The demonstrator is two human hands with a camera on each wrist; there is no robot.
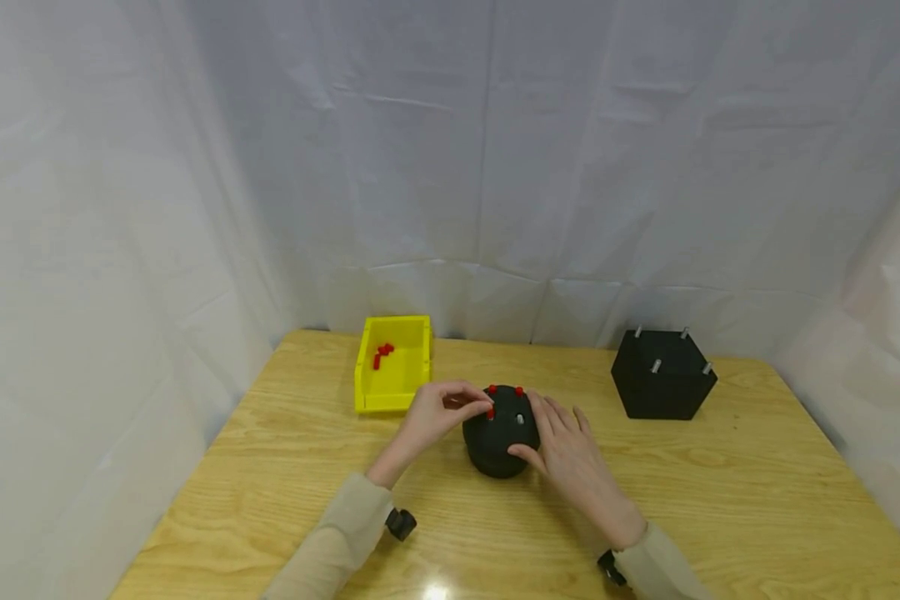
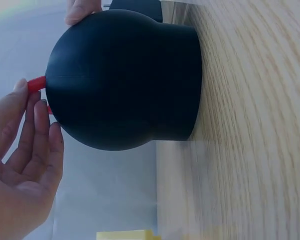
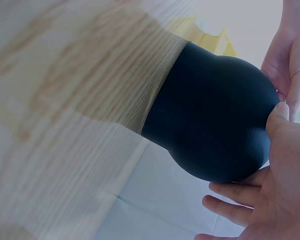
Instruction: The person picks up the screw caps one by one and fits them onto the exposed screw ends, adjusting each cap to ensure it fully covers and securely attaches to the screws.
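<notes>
Two sleeved forearms enter from the near edge of the wooden bench, and both hands meet at a black domed fixture standing near the bench's middle. Toward the far left corner sits a yellow bin with a few small red pegs lying in it. Next rightward, the left hand has its fingertips drawn together, pinching a red peg at the dome's upper left shoulder; the left wrist view shows this peg projecting from the black surface beside the fingertips. Two further red pegs already stand on the dome's crown, and one bare metal pin shows near them. On the dome's right flank the right hand rests with fingers nearly straight and thumb pressed to the near side, bracing rather than clasping. Toward the far right corner stands a black angular block with bare metal pins. Judged from this arrangement, seating the pinched peg well calls for keeping it in line with its pin, pressing squarely, and letting the bracing hand counter the push so the dome does not slide or rock.
</notes>
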